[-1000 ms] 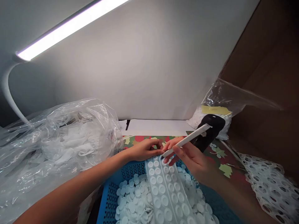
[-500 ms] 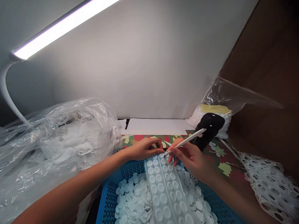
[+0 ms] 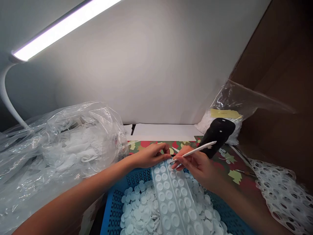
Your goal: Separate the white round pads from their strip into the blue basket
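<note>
Left hand [image 3: 150,156] — fingers curled together at top end of white disc strip [image 3: 171,199], touching it; pinching or not, cannot tell. Right hand [image 3: 197,166] pinches white stylus [image 3: 195,150] between thumb and fingers, tip just at strip's top end. Strip lies across loose white discs [image 3: 138,209] in blue plastic basket [image 3: 113,209] — black oval object [image 3: 217,133] just behind stylus, clear plastic bag [image 3: 70,143] at left of frame.

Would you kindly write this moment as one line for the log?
left hand: at end of disc strip | right hand: holding white stick | below: blue basket, loose white discs
</note>
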